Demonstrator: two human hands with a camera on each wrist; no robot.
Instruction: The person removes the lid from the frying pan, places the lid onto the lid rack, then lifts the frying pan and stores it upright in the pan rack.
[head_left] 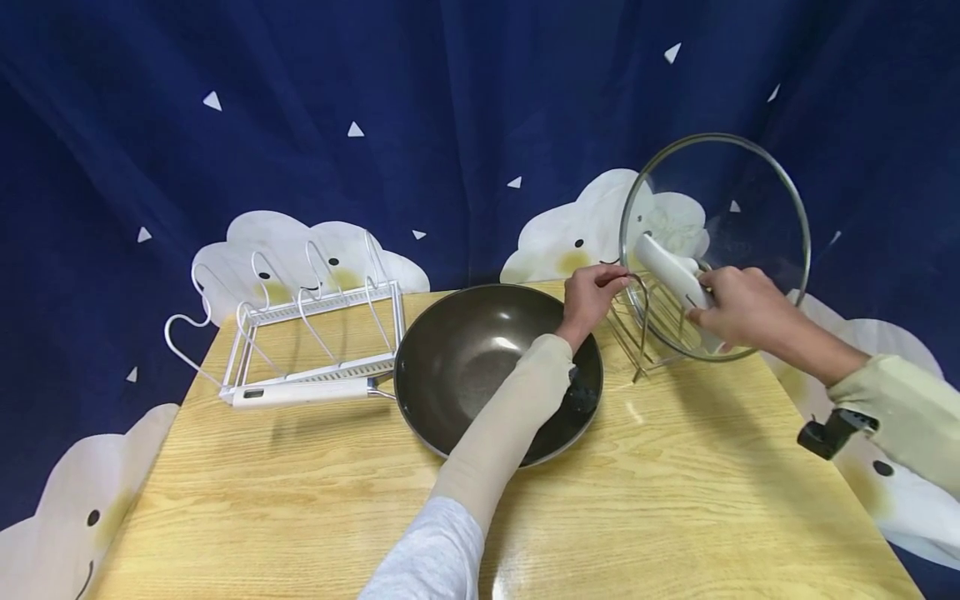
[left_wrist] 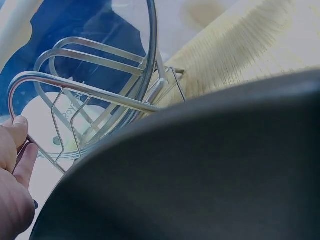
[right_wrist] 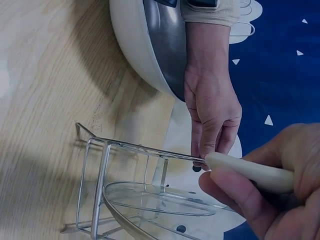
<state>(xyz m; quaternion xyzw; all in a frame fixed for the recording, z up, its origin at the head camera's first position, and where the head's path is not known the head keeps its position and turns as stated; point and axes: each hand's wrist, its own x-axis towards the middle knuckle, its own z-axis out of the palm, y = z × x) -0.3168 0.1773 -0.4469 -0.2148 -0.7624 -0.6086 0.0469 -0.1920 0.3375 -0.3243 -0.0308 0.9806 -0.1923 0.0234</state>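
- Right grip (head_left: 738,307), the person's right hand, is clasped round the white handle (head_left: 667,267) of the glass lid (head_left: 738,221).
- Glass lid: steeply tilted at the far right of the surface (head_left: 637,517), its lower rim in among the loops of the metal rack (left_wrist: 100,95); whether its weight rests on the wires cannot be told.
- Left grip (head_left: 588,296), the person's left hand, pinches the top of the metal rack's leftmost loop between thumb and fingers, just left of the lid.
- Dark pan (head_left: 472,367) sits just left of the metal rack, with the left forearm stretched across it.
- Its pale pan handle (head_left: 307,393) points left, along the near side of the white rack (head_left: 348,367).
- White rack stands at the far left, its curved dividers upright.
- Blue curtain (head_left: 465,125) with white clouds and triangles hangs behind the surface.
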